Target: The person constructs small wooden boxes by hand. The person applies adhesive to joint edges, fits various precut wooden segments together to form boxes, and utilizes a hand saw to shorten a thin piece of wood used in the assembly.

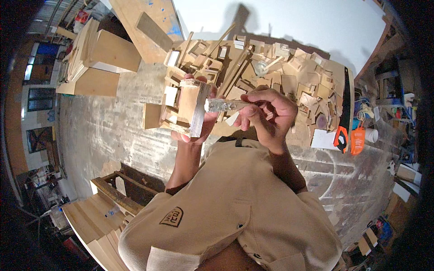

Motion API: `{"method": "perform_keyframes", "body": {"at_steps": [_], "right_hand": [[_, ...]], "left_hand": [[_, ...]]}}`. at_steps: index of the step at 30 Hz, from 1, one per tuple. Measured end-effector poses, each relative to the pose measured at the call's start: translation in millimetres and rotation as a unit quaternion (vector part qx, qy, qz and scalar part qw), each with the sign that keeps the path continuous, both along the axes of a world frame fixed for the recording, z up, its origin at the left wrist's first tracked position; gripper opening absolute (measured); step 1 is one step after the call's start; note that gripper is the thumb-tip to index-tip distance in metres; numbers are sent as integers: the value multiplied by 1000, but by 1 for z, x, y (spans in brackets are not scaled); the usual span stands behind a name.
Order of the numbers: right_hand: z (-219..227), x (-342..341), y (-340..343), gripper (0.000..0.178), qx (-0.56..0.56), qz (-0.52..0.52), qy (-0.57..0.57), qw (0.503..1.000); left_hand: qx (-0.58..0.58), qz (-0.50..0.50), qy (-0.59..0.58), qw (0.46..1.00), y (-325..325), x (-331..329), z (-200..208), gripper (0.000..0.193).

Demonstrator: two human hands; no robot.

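Note:
My left hand (205,128) is closed around a small wooden box-like piece (187,105), holding it up above the worktable. Its right-hand edge looks whitish, as if coated. Between the thumb and fingers of my right hand (275,118) is a flat stick (224,105) smeared with a pale, crusty coating, perhaps glue. The stick's whitish tip meets or lies very close to the coated edge; which of the two cannot be made out. Part of the left hand's fingers is hidden behind the wooden piece.
Many small wood pieces (312,90) cover the worktable, around a clear glass jar (261,67). A handsaw (346,108) with an orange-black handle lies along the right edge, by an orange pouch (358,140) and a white cup (371,135). Wooden panels (101,67) stand at left.

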State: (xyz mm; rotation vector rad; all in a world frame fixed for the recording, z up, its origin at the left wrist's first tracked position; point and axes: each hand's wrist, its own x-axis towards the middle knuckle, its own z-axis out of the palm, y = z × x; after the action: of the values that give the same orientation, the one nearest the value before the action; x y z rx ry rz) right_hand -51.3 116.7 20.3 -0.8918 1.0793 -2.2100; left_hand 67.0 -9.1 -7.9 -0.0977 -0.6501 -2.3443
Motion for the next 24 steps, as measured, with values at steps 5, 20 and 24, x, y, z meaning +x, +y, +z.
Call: {"method": "perform_keyframes", "body": {"at_steps": [5, 20, 24], "right_hand": [[-2, -2, 3, 16, -14, -9, 10, 1000], [52, -6, 12, 21, 79, -242, 393, 883], [54, -11, 9, 22, 82, -248, 444, 857]], "left_hand": [[-7, 11, -8, 1000, -3, 2, -1, 121], [-296, 143, -128, 936, -21, 17, 11, 104], [-304, 133, -138, 933, -20, 18, 9, 101]]}}
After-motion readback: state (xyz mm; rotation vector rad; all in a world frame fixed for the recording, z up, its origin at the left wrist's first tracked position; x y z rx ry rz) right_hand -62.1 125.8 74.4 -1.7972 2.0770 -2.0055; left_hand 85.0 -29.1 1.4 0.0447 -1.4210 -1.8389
